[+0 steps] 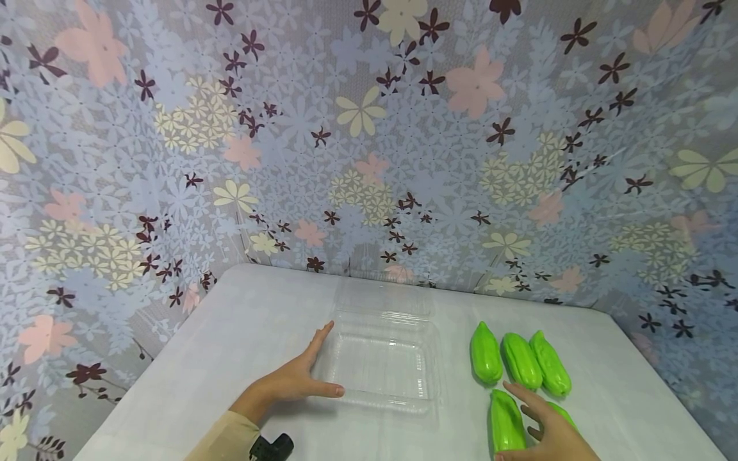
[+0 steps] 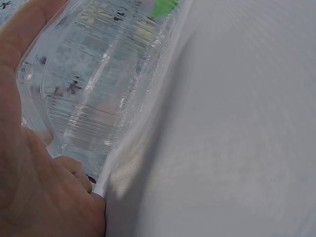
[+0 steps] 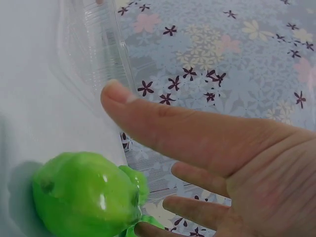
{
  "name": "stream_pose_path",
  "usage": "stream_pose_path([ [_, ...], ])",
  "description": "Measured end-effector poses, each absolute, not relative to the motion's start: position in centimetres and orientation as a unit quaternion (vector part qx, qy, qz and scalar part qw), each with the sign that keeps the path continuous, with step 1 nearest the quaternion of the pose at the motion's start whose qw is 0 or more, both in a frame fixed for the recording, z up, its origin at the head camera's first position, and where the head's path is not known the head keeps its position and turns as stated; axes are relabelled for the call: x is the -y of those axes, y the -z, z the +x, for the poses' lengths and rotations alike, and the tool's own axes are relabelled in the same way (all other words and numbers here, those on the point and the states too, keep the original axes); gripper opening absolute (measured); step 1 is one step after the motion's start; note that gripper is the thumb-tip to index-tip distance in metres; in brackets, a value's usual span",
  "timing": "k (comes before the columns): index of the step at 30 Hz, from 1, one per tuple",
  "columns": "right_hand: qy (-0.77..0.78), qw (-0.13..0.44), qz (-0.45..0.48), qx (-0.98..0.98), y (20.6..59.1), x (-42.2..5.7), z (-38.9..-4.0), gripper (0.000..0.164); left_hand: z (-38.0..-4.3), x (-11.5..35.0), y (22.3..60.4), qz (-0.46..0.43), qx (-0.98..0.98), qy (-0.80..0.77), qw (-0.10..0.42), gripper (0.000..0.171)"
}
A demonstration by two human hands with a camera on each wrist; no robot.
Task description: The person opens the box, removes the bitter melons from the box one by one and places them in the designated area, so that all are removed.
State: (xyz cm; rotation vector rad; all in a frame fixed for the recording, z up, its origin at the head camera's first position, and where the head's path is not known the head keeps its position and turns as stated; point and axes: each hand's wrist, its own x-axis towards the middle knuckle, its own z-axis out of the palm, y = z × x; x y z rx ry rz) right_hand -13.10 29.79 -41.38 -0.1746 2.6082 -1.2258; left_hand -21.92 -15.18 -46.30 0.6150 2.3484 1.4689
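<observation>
A clear plastic clamshell container (image 1: pixel 380 365) lies with its lid (image 1: pixel 382 298) folded back toward the wall. My left hand (image 1: pixel 296 378) is at the container's left side, thumb and fingers spread along its edge; the left wrist view shows the hand (image 2: pixel 44 182) close against the clear plastic. On the right, my right hand (image 1: pixel 550 429) hovers around a glossy green, long, ridged fruit or vegetable (image 1: pixel 506 422), fingers apart from the thumb. In the right wrist view a gap shows between that green piece (image 3: pixel 86 195) and the thumb (image 3: pixel 163 121).
Behind the right hand lie more such green pieces (image 1: pixel 486 353), one partly hidden by the fingers. A white cloth covers the table (image 1: pixel 230 333), and a flowered curtain or wall covering (image 1: pixel 369 160) rises directly behind its back edge. A black device (image 1: pixel 271 447) sits at the left wrist.
</observation>
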Motion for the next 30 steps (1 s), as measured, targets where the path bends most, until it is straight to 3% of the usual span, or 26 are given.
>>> stream_pose_path([
  [19, 0.394, 0.107, 0.002, -0.913, 40.4, -28.6, -13.0, 0.102, -21.4, 15.3, 46.2, 0.210, -0.816, -0.515, 0.158, 0.121],
  [25, 0.359, -0.019, 0.055, -0.931, 38.5, -26.3, -12.2, 0.092, -20.9, 15.2, 45.5, 0.228, -0.841, -0.475, 0.125, 0.128],
  [30, 0.302, -0.185, -0.006, -0.935, 37.7, -24.3, -11.6, 0.065, -20.6, 14.9, 43.7, 0.284, -0.876, -0.386, 0.056, 0.126],
])
